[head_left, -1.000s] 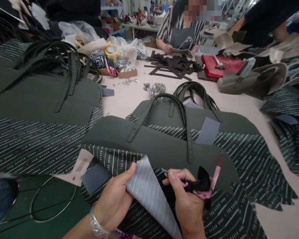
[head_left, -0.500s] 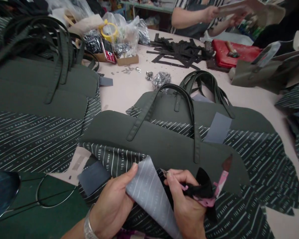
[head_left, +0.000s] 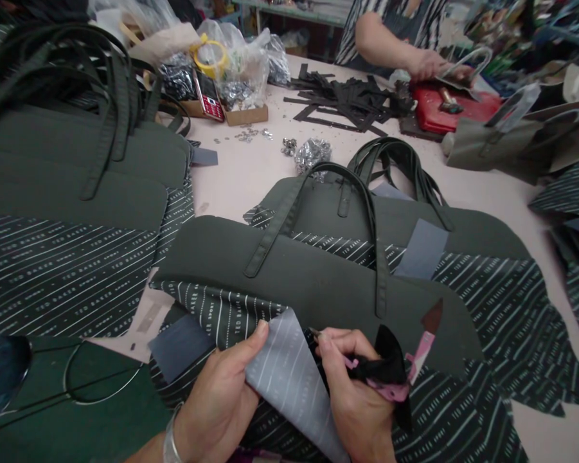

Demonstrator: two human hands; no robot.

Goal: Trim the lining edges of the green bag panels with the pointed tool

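In front of me lies a dark green bag panel [head_left: 318, 270] with a strap handle [head_left: 335, 168] and black striped printed fabric along its lower edge. My left hand [head_left: 222, 392] pinches a turned-back flap of that fabric [head_left: 289, 379], its pale grey underside showing, thumb on top. At the flap's right edge, my right hand [head_left: 354, 392] is closed round a pink-and-black wrapped tool [head_left: 388, 382]. A small metal tip pokes out by the thumb; a pink shaft with a brown pointed end sticks out behind. The tool's exact kind is unclear.
Stacked bag panels [head_left: 67, 167] with handles lie left. Another panel [head_left: 463, 231] sits behind mine. Beyond are a bag of metal bits [head_left: 313, 154], black strips [head_left: 351, 96] and a red pad [head_left: 428, 116]. A co-worker's hand [head_left: 427, 64] is over the pad.
My hands keep their hold with hardly any movement; the right one shifts very slightly left. Across the table, the co-worker has lowered a grey bag piece onto the red pad.
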